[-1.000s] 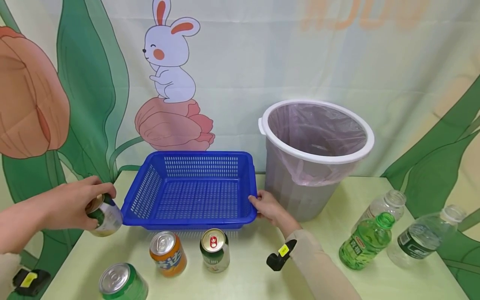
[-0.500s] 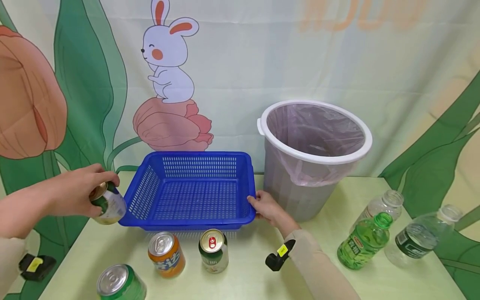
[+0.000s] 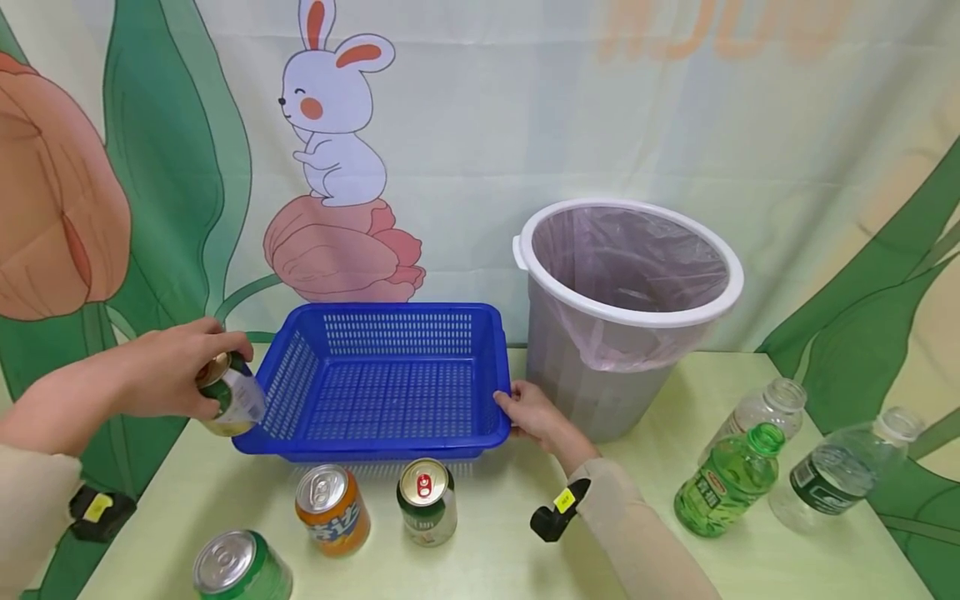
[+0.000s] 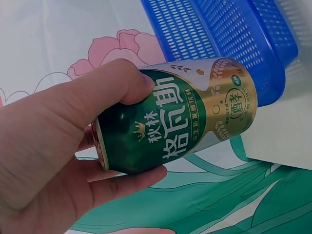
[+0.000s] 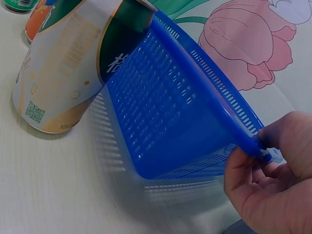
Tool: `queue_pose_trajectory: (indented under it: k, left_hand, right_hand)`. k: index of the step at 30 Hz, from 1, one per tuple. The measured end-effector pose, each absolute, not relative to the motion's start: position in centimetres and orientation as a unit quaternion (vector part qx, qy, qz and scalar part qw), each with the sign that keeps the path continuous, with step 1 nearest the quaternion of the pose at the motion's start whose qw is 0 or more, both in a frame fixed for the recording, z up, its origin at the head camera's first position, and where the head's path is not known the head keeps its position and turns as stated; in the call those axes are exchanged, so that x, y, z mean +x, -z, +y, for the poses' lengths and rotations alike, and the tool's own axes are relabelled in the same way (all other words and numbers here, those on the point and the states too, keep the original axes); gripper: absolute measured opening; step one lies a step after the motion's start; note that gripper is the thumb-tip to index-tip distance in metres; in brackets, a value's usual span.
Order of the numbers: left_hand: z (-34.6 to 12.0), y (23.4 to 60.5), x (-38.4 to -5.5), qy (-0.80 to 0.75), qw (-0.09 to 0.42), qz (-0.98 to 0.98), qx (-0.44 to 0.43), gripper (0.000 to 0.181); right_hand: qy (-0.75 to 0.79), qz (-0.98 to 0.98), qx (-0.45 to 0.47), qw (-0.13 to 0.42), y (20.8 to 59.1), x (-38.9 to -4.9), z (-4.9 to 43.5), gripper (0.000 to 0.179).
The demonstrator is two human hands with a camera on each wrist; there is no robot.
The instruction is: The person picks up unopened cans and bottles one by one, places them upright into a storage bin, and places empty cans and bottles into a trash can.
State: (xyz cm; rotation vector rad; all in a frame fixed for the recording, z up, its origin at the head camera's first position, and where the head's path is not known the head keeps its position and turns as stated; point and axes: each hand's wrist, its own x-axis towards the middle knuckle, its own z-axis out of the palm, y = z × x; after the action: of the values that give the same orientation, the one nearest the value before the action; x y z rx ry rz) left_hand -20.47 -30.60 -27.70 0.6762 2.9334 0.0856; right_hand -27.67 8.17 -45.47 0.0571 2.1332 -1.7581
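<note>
My left hand (image 3: 176,367) grips a green, white and gold drink can (image 4: 190,112) near its top, tilted, held up at the left edge of the blue plastic basket (image 3: 300,446). In the left wrist view the thumb lies along one side of the can and fingers curl under the other. My right hand (image 3: 536,412) pinches the basket's right rim between thumb and fingers, seen closely in the right wrist view. Inside the basket only its bare slotted floor shows. In front of it stand an orange soda can (image 3: 333,512) and a second green and white can (image 3: 427,504).
A green can (image 3: 243,571) stands at the table's front left. Behind my right hand is a grey bin (image 3: 592,392) with a white rim and pink liner. At the right stand a green bottle (image 3: 723,487) and two clear bottles, one labelled (image 3: 832,479). A printed curtain hangs behind.
My left hand has carried the can rightward and slightly up, up to the basket's left edge. My right hand keeps its hold on the rim.
</note>
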Motion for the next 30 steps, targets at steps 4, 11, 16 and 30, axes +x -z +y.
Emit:
queue_pose_trajectory:
  k: [4,11,16,30]
  left_hand:
    - [-30.4,27.8,-20.9,-0.028,0.062,0.973,0.222,0.052]
    - [-30.0,27.9,-21.7,-0.034,0.062,0.973,0.222,0.051]
    - [-29.7,28.1,-22.3,-0.039,0.062,0.972,0.223,0.049]
    - [-28.4,29.0,-24.4,-0.039,0.087,0.974,0.205,0.05]
  right_hand:
    - [0.623,0.76,0.019,0.186,45.4,-27.6,8.1,0.026]
    - [0.618,0.763,0.019,0.188,45.4,-27.6,8.2,0.027]
    - [0.621,0.761,0.017,0.189,45.5,-27.7,8.2,0.027]
    - [0.628,0.755,0.012,0.19,45.4,-27.7,8.2,0.029]
